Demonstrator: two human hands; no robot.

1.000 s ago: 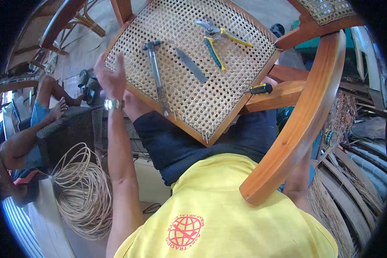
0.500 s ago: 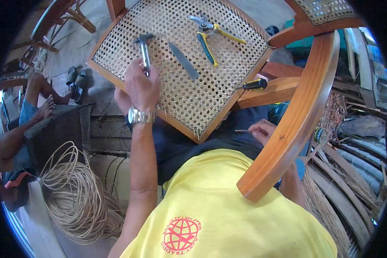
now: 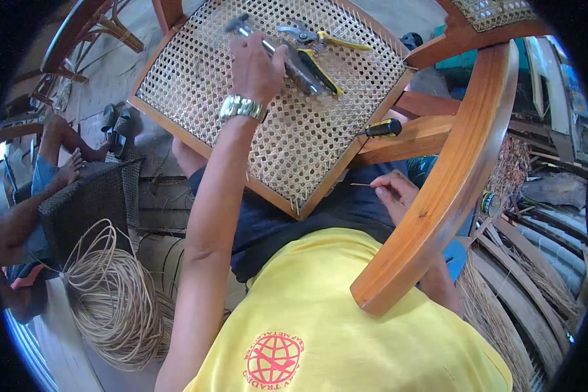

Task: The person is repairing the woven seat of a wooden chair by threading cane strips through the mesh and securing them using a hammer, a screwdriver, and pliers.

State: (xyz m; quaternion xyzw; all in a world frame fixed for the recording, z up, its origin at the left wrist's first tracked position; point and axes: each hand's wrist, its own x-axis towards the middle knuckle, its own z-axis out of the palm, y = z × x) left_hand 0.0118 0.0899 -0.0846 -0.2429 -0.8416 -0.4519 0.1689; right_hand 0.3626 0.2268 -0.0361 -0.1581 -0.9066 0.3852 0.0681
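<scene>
While in left hand (image 3: 257, 70), hammer (image 3: 242, 27) aslant

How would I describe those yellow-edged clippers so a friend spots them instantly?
Find the wooden-framed seat of pale woven cane. On its upper part, just right of the dark-headed metal hammer in the person's left hand, lie the yellow-edged pruning shears. Unlike the straight hammer, they spread into two separate handles.

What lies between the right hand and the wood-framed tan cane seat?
In the head view, a thin brown stick, held by the right hand, over dark blue cloth.
</scene>
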